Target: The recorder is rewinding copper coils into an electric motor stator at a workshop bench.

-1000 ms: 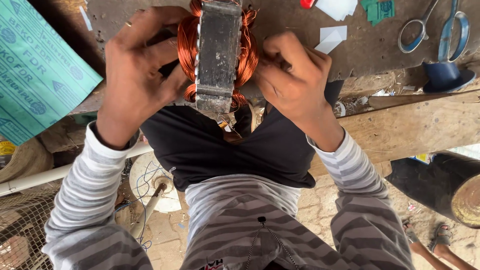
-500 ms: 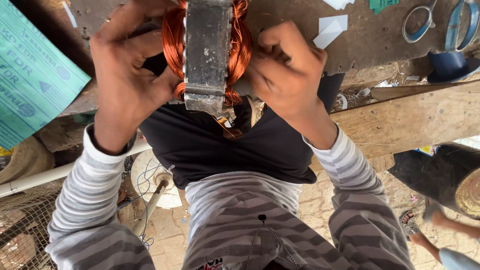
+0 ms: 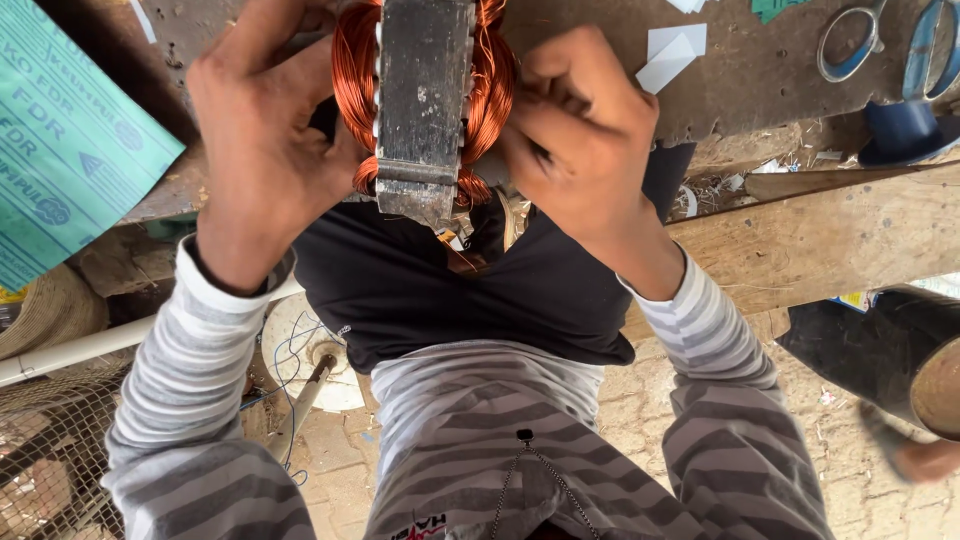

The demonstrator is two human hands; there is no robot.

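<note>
The left hand [image 3: 265, 150] and right hand [image 3: 580, 130] are clamped on the grey metal stator core with orange copper windings [image 3: 425, 100], best pressed evenly from both sides.

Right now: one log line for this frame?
left hand: grips stator core | right hand: pinches copper winding | scissors: idle on bench

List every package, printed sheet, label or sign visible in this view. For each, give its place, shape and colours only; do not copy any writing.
Printed green sheet: top left on the workbench, beside the left hand; flat, rectangular, pale green with darker blue-green print.
Green scrap: top edge, right of centre; small, cut off by the frame.
White paper slips: on the bench above the right hand; small, blank rectangles.
No screens or signs visible.
</note>
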